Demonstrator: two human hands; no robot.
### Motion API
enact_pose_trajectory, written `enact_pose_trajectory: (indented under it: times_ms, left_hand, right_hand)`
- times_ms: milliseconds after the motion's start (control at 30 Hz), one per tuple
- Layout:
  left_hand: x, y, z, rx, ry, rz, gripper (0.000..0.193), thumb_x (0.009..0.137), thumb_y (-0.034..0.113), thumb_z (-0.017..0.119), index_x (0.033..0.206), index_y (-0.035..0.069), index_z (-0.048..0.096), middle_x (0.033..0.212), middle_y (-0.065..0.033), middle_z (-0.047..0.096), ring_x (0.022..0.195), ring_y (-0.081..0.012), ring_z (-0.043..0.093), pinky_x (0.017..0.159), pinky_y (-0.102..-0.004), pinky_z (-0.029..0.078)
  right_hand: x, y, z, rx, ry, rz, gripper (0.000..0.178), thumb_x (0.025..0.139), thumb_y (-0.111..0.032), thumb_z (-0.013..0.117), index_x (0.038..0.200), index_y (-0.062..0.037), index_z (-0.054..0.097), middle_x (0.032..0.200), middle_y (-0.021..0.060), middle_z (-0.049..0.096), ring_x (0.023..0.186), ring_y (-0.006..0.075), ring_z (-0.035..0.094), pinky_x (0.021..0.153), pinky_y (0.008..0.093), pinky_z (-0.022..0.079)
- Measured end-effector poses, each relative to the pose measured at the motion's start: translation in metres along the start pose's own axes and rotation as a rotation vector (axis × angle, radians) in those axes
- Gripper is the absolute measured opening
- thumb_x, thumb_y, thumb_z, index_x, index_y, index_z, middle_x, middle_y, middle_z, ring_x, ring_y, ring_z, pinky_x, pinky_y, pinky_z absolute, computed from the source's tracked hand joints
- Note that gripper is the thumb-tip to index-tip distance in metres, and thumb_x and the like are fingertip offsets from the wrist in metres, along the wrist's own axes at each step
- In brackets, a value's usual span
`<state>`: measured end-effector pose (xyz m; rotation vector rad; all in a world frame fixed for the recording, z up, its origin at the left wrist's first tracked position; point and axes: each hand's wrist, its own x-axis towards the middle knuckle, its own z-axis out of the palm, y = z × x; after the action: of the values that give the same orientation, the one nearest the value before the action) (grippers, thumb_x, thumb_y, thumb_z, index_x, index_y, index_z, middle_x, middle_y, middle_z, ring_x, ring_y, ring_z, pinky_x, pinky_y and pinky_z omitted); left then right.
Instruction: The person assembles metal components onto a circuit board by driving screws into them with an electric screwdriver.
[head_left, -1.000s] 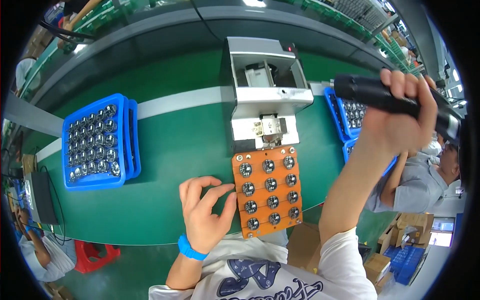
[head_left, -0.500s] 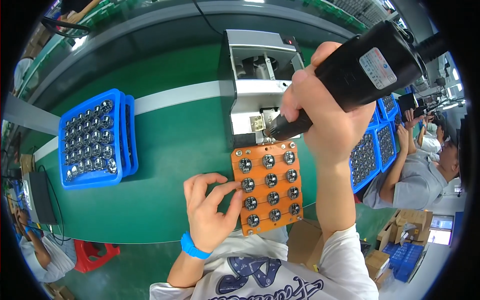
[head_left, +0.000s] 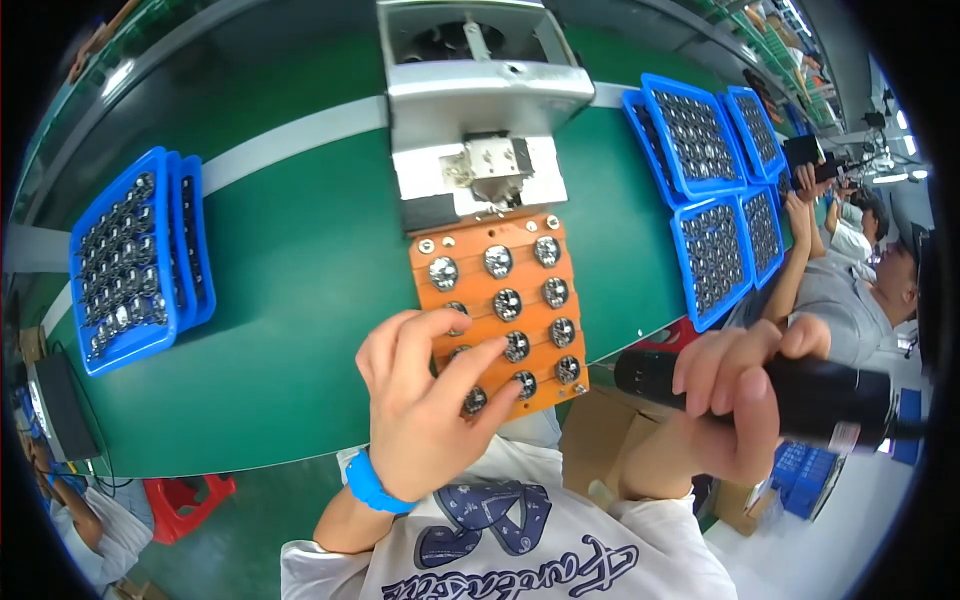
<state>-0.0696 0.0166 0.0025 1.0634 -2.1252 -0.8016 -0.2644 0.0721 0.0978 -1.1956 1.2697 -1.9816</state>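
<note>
An orange fixture board (head_left: 532, 318) lies at the table's front edge, bearing rows of small round black-and-silver parts (head_left: 507, 304). My left hand (head_left: 425, 390), with a blue wristband, rests over its left side with bent fingers apart, the fingertips at the round parts and partly hiding them. I cannot tell whether they touch a part. To the right of the board, my right hand (head_left: 735, 385) is wrapped round a black electric screwdriver (head_left: 820, 400). The tool lies almost level, its front end pointing left toward the board; its tip is hard to make out.
A silver screw feeder (head_left: 485, 95) stands directly behind the board. Blue trays of round parts are stacked at the left (head_left: 165, 330), with more blue trays (head_left: 715, 260) at the right. A co-worker (head_left: 835, 300) sits beyond those; a red stool (head_left: 185, 508) is at lower left.
My right hand has drawn the screwdriver away from the feeder, down and right, turning it level. My left hand has moved from the board's left edge over its parts. The view has shifted.
</note>
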Motion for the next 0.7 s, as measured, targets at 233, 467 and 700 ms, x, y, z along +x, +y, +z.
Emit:
enact_pose_trajectory:
  times_ms: [233,467,700]
  left_hand:
    - [-0.004,0.015,0.026,0.07,-0.084,0.032,0.046,0.064,0.019,0.088,0.107,0.015,0.072,0.124,-0.0062,0.054,0.118,-0.0332,0.048,0.098,-0.0482,0.033]
    - [-0.001,0.02,0.033,0.097,-0.093,0.045,0.043,0.067,0.019,0.087,0.108,0.017,0.072,0.124,-0.0062,0.054,0.119,-0.0332,0.048,0.099,-0.0489,0.033]
    - [0.006,0.019,0.036,0.155,-0.069,0.073,0.039,0.07,0.02,0.084,0.107,0.017,0.073,0.124,-0.0063,0.054,0.119,-0.0302,0.048,0.097,-0.0488,0.033]
  right_hand:
    - [-0.012,0.012,-0.018,-0.086,0.049,-0.158,0.034,0.088,-0.005,0.054,0.118,-0.0019,0.037,0.067,0.0065,0.047,0.048,0.017,0.047,0.052,0.0353,0.045]
    - [-0.009,0.023,-0.01,-0.104,0.073,-0.068,0.037,0.087,-0.003,0.053,0.119,-0.0014,0.035,0.066,0.007,0.046,0.048,0.0179,0.048,0.051,0.0372,0.046]
    - [-0.006,0.035,0.0,-0.163,0.134,-0.015,0.036,0.086,-0.001,0.054,0.118,-0.0003,0.037,0.065,0.0078,0.047,0.047,0.0182,0.048,0.051,0.036,0.047]
